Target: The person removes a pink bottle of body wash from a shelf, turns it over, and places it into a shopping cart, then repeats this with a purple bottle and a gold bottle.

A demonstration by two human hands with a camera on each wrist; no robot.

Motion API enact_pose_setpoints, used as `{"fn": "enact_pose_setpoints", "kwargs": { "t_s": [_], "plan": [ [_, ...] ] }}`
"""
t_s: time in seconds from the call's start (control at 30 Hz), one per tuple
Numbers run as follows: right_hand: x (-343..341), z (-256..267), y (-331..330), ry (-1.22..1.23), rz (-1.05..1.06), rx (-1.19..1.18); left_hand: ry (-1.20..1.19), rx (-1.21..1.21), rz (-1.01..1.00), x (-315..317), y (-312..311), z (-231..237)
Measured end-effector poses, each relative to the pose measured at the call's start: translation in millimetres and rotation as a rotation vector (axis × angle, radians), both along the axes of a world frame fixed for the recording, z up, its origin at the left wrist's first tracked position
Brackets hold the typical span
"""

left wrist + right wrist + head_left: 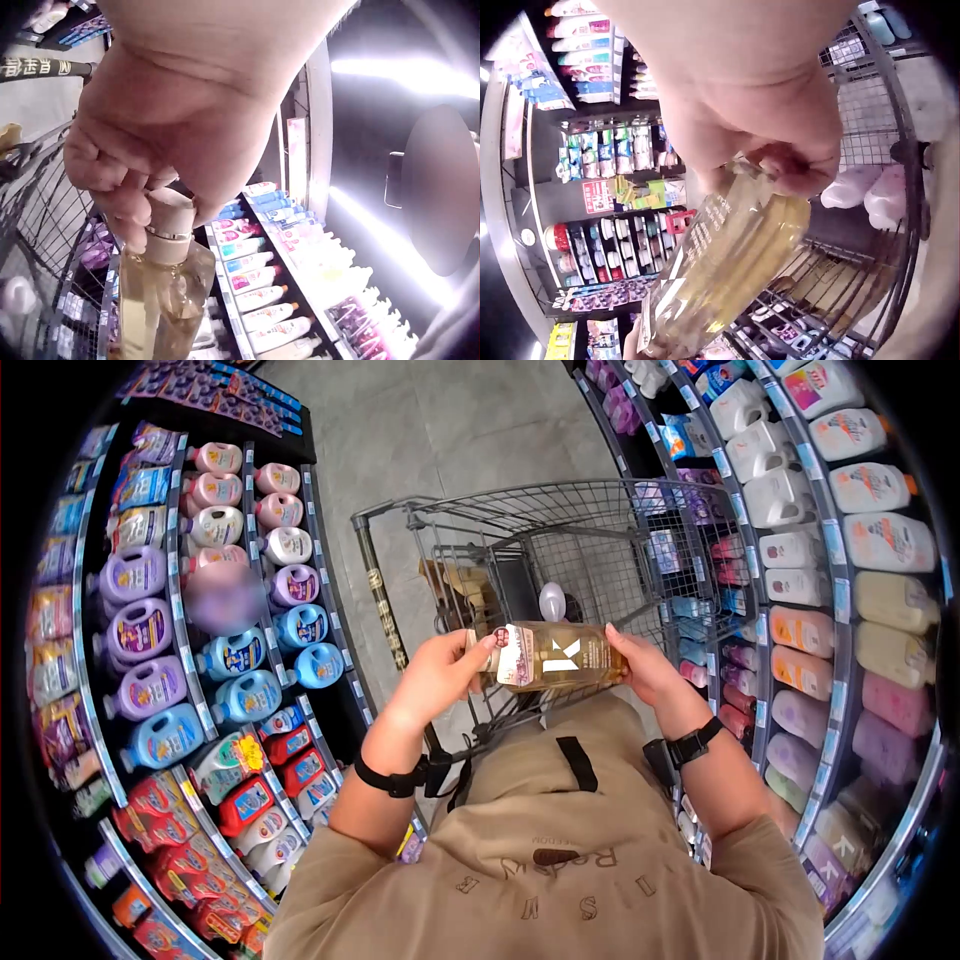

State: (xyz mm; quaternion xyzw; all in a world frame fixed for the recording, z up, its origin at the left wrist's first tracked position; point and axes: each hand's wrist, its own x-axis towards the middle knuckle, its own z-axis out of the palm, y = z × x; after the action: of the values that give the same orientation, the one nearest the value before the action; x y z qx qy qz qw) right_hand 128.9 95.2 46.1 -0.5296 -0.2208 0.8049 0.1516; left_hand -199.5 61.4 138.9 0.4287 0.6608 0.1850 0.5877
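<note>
A clear bottle of pale golden liquid, with a large white letter K on its front, lies sideways in front of the person's belly. The left hand grips its cap end; in the left wrist view, fingers and thumb wrap the beige cap, which has a shiny ring. At the other end, the right hand holds the bottle's base, as the right wrist view shows with fingers around the bottom of the bottle. A printed pink and white tag sits at the bottle's neck.
Just ahead stands a wire shopping cart with a dark handle. Inside it are pinkish-white bottles and a brown item. Shelves of detergent jugs line the left side; more shelved bottles line the right. Grey floor extends beyond.
</note>
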Motion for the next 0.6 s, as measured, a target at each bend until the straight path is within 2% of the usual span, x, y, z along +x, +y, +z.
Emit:
{"fn": "enact_pose_setpoints", "kwargs": {
  "t_s": [0.07,0.13,0.17,0.2,0.27,0.3,0.33,0.4,0.43,0.6],
  "plan": [
    [-1,-18,31,0.003,-0.023,-0.009,-0.014,-0.005,0.055,12,23,-13],
    [3,-52,59,0.109,-0.027,-0.034,-0.129,-0.032,0.206,27,48,-21],
    [3,-61,73,0.103,-0.019,-0.012,-0.100,-0.045,0.234,31,58,-37],
    [2,-72,86,0.093,-0.009,0.011,-0.096,-0.074,0.222,36,69,-53],
    [1,-123,104,0.040,-0.023,0.006,0.192,0.106,0.119,47,91,-84],
    [0,-143,109,-0.011,-0.024,0.027,0.289,0.095,0.031,58,108,-82],
    [-4,-152,115,-0.012,-0.032,0.006,0.288,0.076,0.020,67,118,-96],
    [-17,-168,125,-0.007,-0.136,0.023,0.421,0.184,-0.004,80,133,-128],
    [-20,-177,133,-0.063,-0.098,-0.039,0.428,0.184,-0.002,84,140,-146],
    [-47,-222,131,0.010,-0.090,-0.043,0.479,0.065,0.000,98,166,-222]
  ]
}}
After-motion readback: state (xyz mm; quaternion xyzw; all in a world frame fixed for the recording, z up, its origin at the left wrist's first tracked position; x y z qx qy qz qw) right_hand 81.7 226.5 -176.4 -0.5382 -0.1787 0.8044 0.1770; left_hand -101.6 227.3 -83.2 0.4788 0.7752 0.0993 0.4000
